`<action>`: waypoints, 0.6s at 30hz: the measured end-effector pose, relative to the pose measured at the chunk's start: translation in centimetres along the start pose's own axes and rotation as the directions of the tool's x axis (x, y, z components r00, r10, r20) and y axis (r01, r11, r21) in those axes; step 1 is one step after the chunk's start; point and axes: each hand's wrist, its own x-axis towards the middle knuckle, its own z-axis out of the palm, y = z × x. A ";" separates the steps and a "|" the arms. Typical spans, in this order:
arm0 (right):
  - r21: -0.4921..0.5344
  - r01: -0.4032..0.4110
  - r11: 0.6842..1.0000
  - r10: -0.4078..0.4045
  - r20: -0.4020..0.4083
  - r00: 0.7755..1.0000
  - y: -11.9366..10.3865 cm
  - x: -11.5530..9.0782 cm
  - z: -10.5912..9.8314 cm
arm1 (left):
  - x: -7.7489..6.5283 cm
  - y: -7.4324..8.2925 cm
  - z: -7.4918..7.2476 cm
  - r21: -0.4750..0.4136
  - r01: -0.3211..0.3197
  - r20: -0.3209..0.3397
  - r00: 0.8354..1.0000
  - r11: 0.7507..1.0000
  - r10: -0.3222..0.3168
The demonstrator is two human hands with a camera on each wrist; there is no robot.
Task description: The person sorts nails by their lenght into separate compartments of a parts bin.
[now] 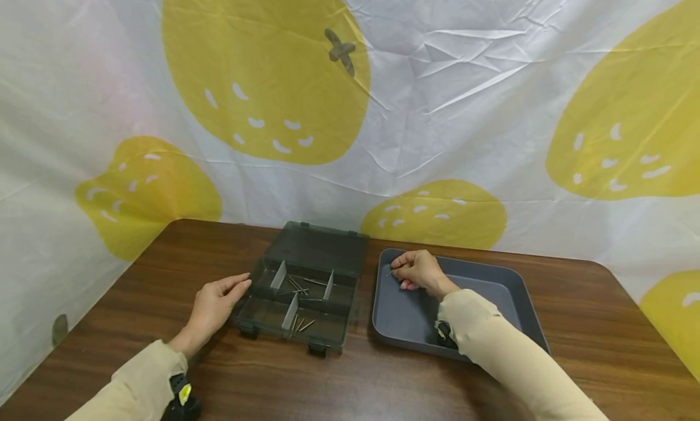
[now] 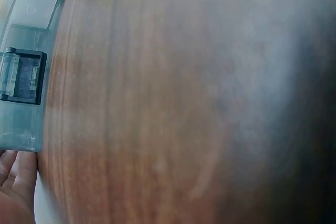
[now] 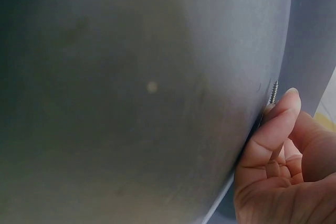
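Observation:
My right hand (image 1: 420,271) is over the far left part of a grey tray (image 1: 410,321), and its thumb and fingertips pinch a small metal screw (image 3: 274,92). The threaded end sticks out past the fingertips in the right wrist view. On the left, my left hand (image 1: 210,308) touches the left side of a dark translucent compartment box (image 1: 265,311) with fairly straight fingers. Several silver screws (image 1: 298,285) lie in the box's back middle compartment. Several brass-coloured screws (image 1: 303,325) lie in the front right one.
The box's lid (image 1: 317,248) is folded back toward the fabric backdrop (image 1: 404,135). Two black latches stand at its front edge, one being the right latch (image 1: 317,349). Box and tray sit side by side on a brown wooden table (image 1: 262,384).

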 end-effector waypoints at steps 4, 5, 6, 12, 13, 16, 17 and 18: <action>-0.007 -0.004 1.000 0.004 -0.006 1.000 0.1 -0.1 0.1 | 0.0 0.0 0.1 -0.002 -0.002 0.000 1.000 1.000 0.002; -0.010 -0.005 1.000 0.004 -0.009 1.000 0.1 -0.1 0.1 | 0.0 0.0 0.1 -0.002 -0.002 0.001 1.000 1.000 0.002; -0.011 -0.005 1.000 0.005 -0.010 1.000 0.1 -0.1 0.1 | 0.0 0.0 0.1 -0.002 -0.003 0.003 1.000 1.000 0.003; -0.022 0.001 1.000 -0.001 -0.017 1.000 0.2 0.0 0.1 | 0.0 0.0 0.0 0.000 -0.001 0.002 1.000 1.000 0.001; -0.025 0.004 1.000 -0.005 -0.016 1.000 0.2 0.0 0.2 | 0.0 0.0 0.0 0.002 0.001 -0.001 1.000 1.000 -0.001; -0.031 0.015 0.999 -0.015 -0.017 1.000 0.3 0.0 0.2 | 0.0 0.1 0.0 0.009 0.005 -0.006 1.000 1.000 -0.005; -0.029 0.018 0.999 -0.018 -0.020 1.000 0.3 0.0 0.2 | 0.0 0.1 0.0 0.009 0.006 -0.006 1.000 1.000 -0.006; -0.028 0.020 0.999 -0.021 -0.022 1.000 0.3 0.0 0.2 | 0.0 0.1 0.0 0.011 0.005 -0.006 1.000 1.000 -0.005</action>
